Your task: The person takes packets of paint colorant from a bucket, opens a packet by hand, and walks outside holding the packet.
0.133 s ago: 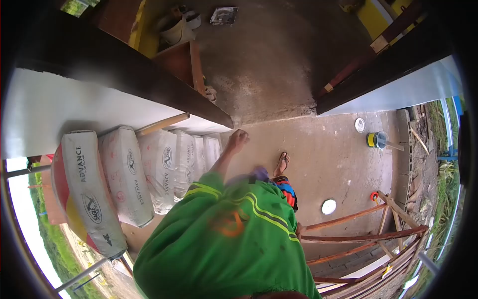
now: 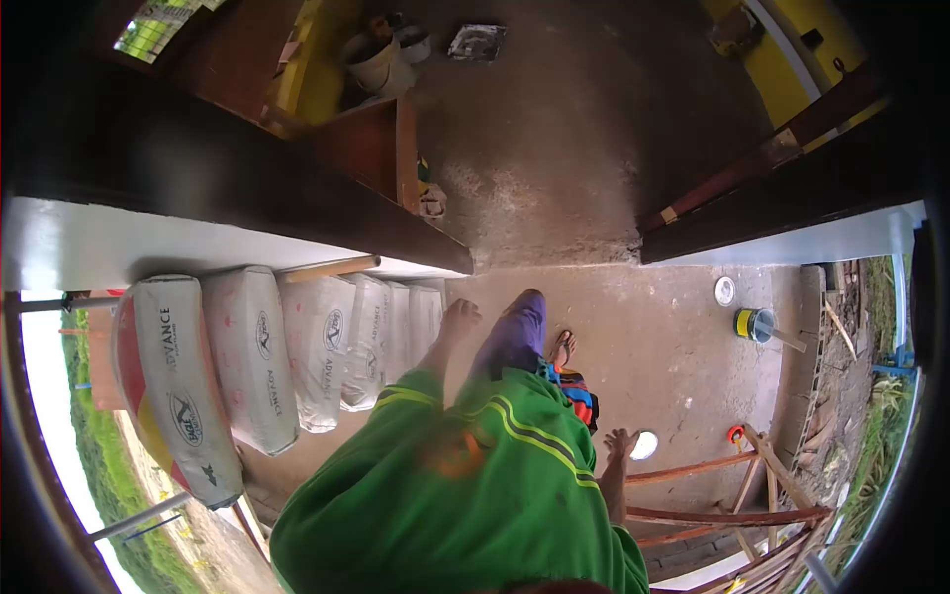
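Plainly, ADVANCE bags (image 2: 312,371): ran from ten to twelve o'clock of the green shirt (image 2: 445,485), lined up along the white wall (image 2: 119,238).
Bag weight: looked full, so probably heavy, with soft, creased sides that would likely sag.
Bag hold: seemed best from beneath at both ends; pinched covers might slip or tear.
Left hand (image 2: 461,319): was at twelve o'clock, near the row's far end, loosely curled, with nothing visible in it.
Right hand (image 2: 620,445): was at three o'clock, fingers spread wide, apparently empty.
White disc (image 2: 645,445): appeared just beyond those fingers; contact could not be told, nor its stiffness.
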`<state>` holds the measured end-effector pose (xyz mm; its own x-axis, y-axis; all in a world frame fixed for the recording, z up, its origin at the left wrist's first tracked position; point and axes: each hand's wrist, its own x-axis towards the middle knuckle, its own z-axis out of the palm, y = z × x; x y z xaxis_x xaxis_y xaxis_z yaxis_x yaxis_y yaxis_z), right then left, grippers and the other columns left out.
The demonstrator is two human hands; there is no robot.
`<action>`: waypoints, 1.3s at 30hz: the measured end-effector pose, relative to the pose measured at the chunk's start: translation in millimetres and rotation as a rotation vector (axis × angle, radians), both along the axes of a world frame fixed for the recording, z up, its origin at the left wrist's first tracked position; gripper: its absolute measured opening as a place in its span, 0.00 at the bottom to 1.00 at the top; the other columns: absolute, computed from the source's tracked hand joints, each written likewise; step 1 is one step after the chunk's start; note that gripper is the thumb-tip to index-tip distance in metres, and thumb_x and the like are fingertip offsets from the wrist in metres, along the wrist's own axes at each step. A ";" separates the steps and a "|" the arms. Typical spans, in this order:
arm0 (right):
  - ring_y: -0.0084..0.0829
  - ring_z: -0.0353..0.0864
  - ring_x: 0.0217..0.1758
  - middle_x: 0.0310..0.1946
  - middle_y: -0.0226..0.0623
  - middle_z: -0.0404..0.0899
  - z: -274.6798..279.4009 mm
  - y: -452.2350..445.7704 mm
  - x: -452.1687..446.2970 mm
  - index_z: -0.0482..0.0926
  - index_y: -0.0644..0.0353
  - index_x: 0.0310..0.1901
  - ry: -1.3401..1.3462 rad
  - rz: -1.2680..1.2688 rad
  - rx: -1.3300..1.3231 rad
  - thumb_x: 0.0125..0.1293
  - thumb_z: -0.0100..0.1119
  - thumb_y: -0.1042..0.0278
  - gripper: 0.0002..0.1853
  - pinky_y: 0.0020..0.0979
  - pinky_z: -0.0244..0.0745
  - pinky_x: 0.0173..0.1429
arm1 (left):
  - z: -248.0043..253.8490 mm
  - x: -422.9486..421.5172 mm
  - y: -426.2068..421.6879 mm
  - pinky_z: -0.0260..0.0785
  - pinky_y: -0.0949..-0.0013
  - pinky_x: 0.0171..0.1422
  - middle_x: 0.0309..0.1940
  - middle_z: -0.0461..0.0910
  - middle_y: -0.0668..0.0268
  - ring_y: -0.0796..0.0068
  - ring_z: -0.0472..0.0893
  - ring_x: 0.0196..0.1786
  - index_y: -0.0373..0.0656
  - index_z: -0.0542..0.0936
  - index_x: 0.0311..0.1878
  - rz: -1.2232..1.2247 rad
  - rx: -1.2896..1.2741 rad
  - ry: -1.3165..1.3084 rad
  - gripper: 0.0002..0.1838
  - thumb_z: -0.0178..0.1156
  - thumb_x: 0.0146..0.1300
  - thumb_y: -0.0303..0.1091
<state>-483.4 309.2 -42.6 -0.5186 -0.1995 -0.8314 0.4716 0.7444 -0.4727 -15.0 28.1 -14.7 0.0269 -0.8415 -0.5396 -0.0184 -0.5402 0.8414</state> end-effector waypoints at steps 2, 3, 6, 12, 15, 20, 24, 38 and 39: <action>0.39 0.82 0.34 0.47 0.51 0.78 3.7 -94.2 -30.0 0.34 0.47 0.76 0.034 0.102 -0.139 0.67 0.49 0.69 0.43 0.34 0.78 0.34 | -15.0 22.7 13.4 0.75 0.67 0.33 0.31 0.84 0.54 0.66 0.84 0.32 0.33 0.74 0.44 0.007 0.026 -0.142 0.20 0.45 0.73 0.43; 0.38 0.82 0.35 0.46 0.50 0.78 9.2 -141.0 -46.0 0.34 0.47 0.77 0.071 0.150 -0.202 0.67 0.49 0.69 0.43 0.34 0.78 0.34 | -5.9 21.4 14.7 0.76 0.67 0.33 0.31 0.84 0.54 0.66 0.84 0.31 0.32 0.75 0.43 -0.045 0.124 -0.246 0.21 0.44 0.72 0.44; 0.35 0.82 0.35 0.46 0.48 0.79 33.4 -274.4 -62.0 0.37 0.48 0.77 0.119 0.278 -0.277 0.69 0.50 0.67 0.41 0.32 0.78 0.35 | 0.5 13.2 2.0 0.76 0.68 0.32 0.31 0.84 0.55 0.68 0.85 0.30 0.32 0.78 0.42 0.004 0.422 -0.307 0.18 0.48 0.69 0.39; 0.34 0.82 0.35 0.47 0.46 0.80 47.1 -482.9 -41.5 0.39 0.46 0.77 -0.005 0.436 -0.272 0.70 0.50 0.66 0.40 0.31 0.76 0.38 | -39.8 -12.9 -85.0 0.76 0.66 0.28 0.30 0.84 0.54 0.67 0.84 0.28 0.34 0.77 0.41 0.215 0.508 -0.251 0.10 0.55 0.65 0.32; 0.34 0.82 0.32 0.44 0.48 0.81 66.6 -586.8 -0.5 0.36 0.49 0.77 -0.130 0.571 -0.206 0.67 0.52 0.70 0.44 0.31 0.77 0.33 | -42.4 0.1 -180.4 0.78 0.62 0.32 0.33 0.82 0.49 0.60 0.83 0.29 0.32 0.77 0.44 0.394 0.456 0.159 0.10 0.47 0.66 0.23; 0.34 0.81 0.35 0.49 0.48 0.76 69.0 -739.7 -3.4 0.32 0.40 0.76 -0.101 0.661 -0.128 0.69 0.52 0.64 0.44 0.31 0.77 0.32 | 63.5 -0.1 -401.0 0.76 0.67 0.36 0.32 0.84 0.55 0.70 0.84 0.31 0.33 0.78 0.40 0.272 0.335 -0.200 0.20 0.45 0.74 0.42; 0.37 0.79 0.39 0.49 0.44 0.76 102.9 -853.8 6.7 0.36 0.43 0.75 -0.065 0.548 -0.097 0.70 0.50 0.64 0.40 0.41 0.78 0.45 | 69.2 19.9 -525.4 0.75 0.68 0.37 0.32 0.83 0.55 0.69 0.83 0.31 0.34 0.76 0.51 0.468 0.087 -0.166 0.22 0.47 0.73 0.47; 0.37 0.78 0.44 0.45 0.45 0.78 116.3 -1330.0 191.3 0.41 0.61 0.74 -0.083 0.757 -0.289 0.68 0.49 0.68 0.38 0.37 0.78 0.49 | 36.3 58.2 -668.8 0.74 0.67 0.34 0.34 0.84 0.54 0.67 0.83 0.32 0.36 0.70 0.59 1.091 0.410 0.052 0.28 0.39 0.74 0.53; 0.37 0.78 0.44 0.46 0.47 0.78 114.8 -1362.8 201.9 0.37 0.58 0.75 -0.057 0.836 -0.312 0.68 0.50 0.68 0.41 0.36 0.78 0.47 | 30.9 56.7 -673.4 0.73 0.66 0.36 0.36 0.84 0.54 0.67 0.83 0.33 0.36 0.69 0.60 1.075 0.463 0.065 0.30 0.39 0.74 0.54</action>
